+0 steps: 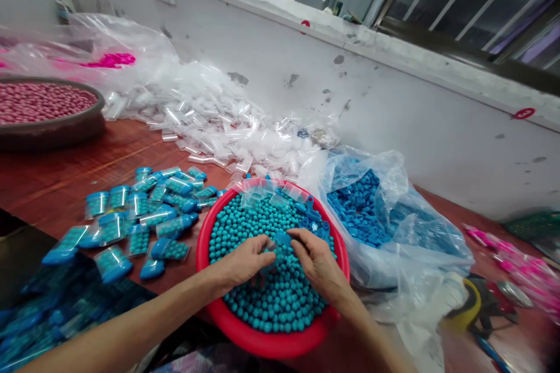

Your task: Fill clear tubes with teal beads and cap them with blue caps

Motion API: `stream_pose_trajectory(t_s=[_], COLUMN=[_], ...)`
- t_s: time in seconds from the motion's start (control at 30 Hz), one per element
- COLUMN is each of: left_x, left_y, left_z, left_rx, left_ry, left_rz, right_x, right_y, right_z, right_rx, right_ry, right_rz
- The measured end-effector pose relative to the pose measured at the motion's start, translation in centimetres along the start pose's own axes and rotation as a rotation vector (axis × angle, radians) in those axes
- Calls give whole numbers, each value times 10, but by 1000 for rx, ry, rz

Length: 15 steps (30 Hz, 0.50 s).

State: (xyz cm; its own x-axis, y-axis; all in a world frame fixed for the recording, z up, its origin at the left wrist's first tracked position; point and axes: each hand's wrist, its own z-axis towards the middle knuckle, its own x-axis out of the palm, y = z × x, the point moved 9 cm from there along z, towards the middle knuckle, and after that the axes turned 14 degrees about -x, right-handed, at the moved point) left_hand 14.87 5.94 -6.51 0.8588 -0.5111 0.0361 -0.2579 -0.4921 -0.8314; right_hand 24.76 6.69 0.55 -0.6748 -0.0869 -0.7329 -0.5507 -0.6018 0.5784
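On the table (52, 178) stood a red tub (273, 345), both hands over it. The left hand (247, 259) seemed to pinch a clear case (268, 268) near the tub's middle; the right hand (317, 259) gripped a blue cap (283, 239) just beside it. Good work probably meant steadying the case, squaring the cap before pressing, and working low over the beads (271, 312) to catch spills.

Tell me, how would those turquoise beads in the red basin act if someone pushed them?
Being round, the turquoise beads would probably roll over one another. Lying loose in the red basin, they would likely part and shift rather than move as one lump. Their shiny surfaces suggest they might be slippery to pinch.
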Motion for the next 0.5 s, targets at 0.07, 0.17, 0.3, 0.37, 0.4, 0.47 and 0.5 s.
stream_pose_trajectory(t_s=[0.07, 0.17, 0.3, 0.37, 0.4, 0.47, 0.5], left_x=[3, 2, 0, 5, 8, 12, 13], left_y=[-2, 0, 1, -2, -4, -7, -7], left_z=[-4, -7, -8, -9, -10, -12, -12], left_rx=[22, 41, 69, 99, 121, 161, 172], left_ry=[50, 74, 46, 54, 61, 57, 45], left_rz=[-103, -201, -216, -197, -182, -159, -156], right_x=[4, 3, -7, -6, -3, 2, 2], right_y=[4, 6, 2, 0, 0, 1, 2], right_z=[-2, -10, -19, -21, -21, -20, -20], right_rx=[11, 15, 86, 138, 156, 181, 187], right_ry=[-22, -48, -134, -161, -166, -179, -189], right_rz=[62, 65, 71, 109, 137, 194, 213])
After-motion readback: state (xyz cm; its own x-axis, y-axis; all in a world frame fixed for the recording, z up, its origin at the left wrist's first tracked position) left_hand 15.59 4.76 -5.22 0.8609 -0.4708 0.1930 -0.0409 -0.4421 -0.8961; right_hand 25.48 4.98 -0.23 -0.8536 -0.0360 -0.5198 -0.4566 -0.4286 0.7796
